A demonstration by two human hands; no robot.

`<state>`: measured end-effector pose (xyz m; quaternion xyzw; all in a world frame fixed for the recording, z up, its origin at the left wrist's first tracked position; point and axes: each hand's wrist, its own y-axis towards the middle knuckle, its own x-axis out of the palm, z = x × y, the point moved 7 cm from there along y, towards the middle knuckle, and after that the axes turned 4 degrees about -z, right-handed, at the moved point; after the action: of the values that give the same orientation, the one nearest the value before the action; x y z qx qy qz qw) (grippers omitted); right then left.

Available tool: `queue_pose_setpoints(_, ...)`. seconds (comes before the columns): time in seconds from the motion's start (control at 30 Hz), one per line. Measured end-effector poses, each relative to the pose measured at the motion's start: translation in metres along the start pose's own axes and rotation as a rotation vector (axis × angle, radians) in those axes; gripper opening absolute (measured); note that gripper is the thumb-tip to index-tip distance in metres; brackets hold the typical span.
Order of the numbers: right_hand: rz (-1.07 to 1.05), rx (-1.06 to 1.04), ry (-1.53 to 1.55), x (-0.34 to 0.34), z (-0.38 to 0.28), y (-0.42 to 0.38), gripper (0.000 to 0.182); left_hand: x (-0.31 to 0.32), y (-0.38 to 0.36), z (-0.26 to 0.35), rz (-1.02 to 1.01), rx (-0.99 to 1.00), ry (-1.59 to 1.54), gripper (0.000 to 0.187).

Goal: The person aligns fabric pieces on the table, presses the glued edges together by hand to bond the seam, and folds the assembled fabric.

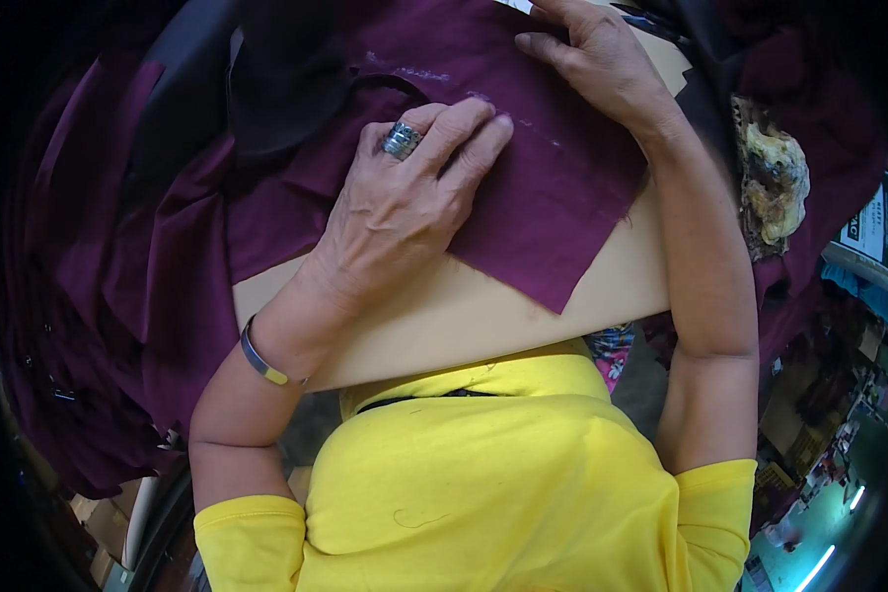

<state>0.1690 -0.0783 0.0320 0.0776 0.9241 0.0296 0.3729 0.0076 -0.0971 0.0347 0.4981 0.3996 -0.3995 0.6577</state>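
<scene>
A piece of maroon cloth (pixel 562 207) lies over a cream board (pixel 444 316), one corner pointing towards me. White marks run across its upper part. My left hand (pixel 414 187), with a broad ring, is closed on the cloth; its thumb and fingers are pressed together, and the fingertips are partly hidden. Beside it, a dark fold of cloth rises. My right hand (pixel 602 64) rests at the cloth's upper right edge, thumb apart from the fingers. The tips of its fingers are cut off by the top of the view.
Layered maroon and black cloth (pixel 128 247) hangs over the board's left side. At right, a pale, stained lump (pixel 775 183) sits by more maroon cloth (pixel 819 99). A printed package (pixel 873 232) lies beyond it. Cluttered floor shows at lower right.
</scene>
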Motion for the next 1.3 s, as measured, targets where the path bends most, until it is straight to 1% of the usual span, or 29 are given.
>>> queue_pose_setpoints(0.07, 0.080, -0.202, -0.014, 0.002, -0.001, 0.000, 0.057, 0.001, 0.001, -0.002, -0.029, -0.053, 0.006, 0.042)
queue_pose_setpoints(0.17, 0.066, -0.127, 0.067, 0.000, 0.000, -0.002, 0.054, 0.005, -0.002, -0.003, -0.057, -0.067, 0.048, 0.045)
queue_pose_setpoints(0.27, 0.062, -0.117, 0.093, -0.003, -0.009, -0.005, 0.053, 0.007, -0.002, -0.002, -0.066, -0.040, 0.067, 0.051)
queue_pose_setpoints(0.37, 0.055, -0.133, 0.053, 0.000, -0.007, -0.003, 0.051, 0.008, -0.001, 0.003, -0.128, -0.011, 0.172, 0.056)
queue_pose_setpoints(0.47, 0.087, -0.197, -0.066, -0.001, -0.012, -0.005, 0.050, 0.005, 0.002, 0.010, -0.161, 0.034, 0.217, 0.059)
queue_pose_setpoints(0.57, 0.095, -0.207, -0.112, -0.001, -0.013, -0.007, 0.052, 0.002, 0.002, 0.007, -0.184, 0.065, 0.138, 0.058)
queue_pose_setpoints(0.6, 0.025, -0.082, -0.116, -0.001, -0.007, -0.004, 0.054, -0.005, 0.002, 0.005, -0.110, 0.089, 0.056, 0.052)
queue_pose_setpoints(0.67, -0.117, 0.170, -0.120, -0.002, -0.003, 0.001, 0.058, -0.010, -0.002, -0.006, 0.001, 0.019, -0.013, 0.045)
queue_pose_setpoints(0.7, -0.109, 0.163, -0.140, -0.003, -0.006, 0.004, 0.060, -0.013, -0.004, -0.011, 0.054, -0.016, -0.048, 0.042)
queue_pose_setpoints(0.73, -0.101, 0.155, -0.158, -0.003, -0.007, 0.009, 0.061, -0.015, -0.002, -0.012, 0.042, -0.014, -0.026, 0.034)
queue_pose_setpoints(0.77, -0.092, 0.146, -0.175, -0.002, -0.008, 0.013, 0.063, -0.014, -0.004, -0.016, 0.046, -0.028, -0.023, 0.034)
queue_pose_setpoints(0.83, -0.089, 0.098, -0.086, 0.005, -0.010, 0.019, 0.063, -0.008, -0.008, -0.023, 0.053, -0.049, -0.019, 0.035)
queue_pose_setpoints(0.87, -0.088, 0.077, -0.043, 0.008, -0.009, 0.021, 0.063, -0.009, -0.009, -0.024, 0.090, -0.080, -0.034, 0.041)
queue_pose_setpoints(0.97, 0.014, -0.096, 0.009, 0.009, -0.007, 0.021, 0.062, -0.007, -0.001, -0.020, 0.006, -0.056, 0.081, 0.049)
queue_pose_setpoints(1.07, 0.039, -0.087, 0.037, 0.010, -0.004, 0.019, 0.060, -0.003, -0.001, -0.018, -0.004, -0.054, 0.126, 0.053)
queue_pose_setpoints(1.17, 0.014, -0.034, 0.082, 0.008, -0.006, 0.018, 0.059, 0.000, -0.004, -0.020, -0.039, -0.126, 0.146, 0.054)
queue_pose_setpoints(1.27, 0.022, -0.057, 0.097, 0.009, -0.003, 0.018, 0.058, -0.002, -0.002, -0.015, -0.027, -0.056, 0.234, 0.042)
queue_pose_setpoints(1.3, 0.014, -0.041, 0.098, 0.009, -0.003, 0.018, 0.058, -0.002, -0.002, -0.014, -0.032, -0.046, 0.230, 0.045)
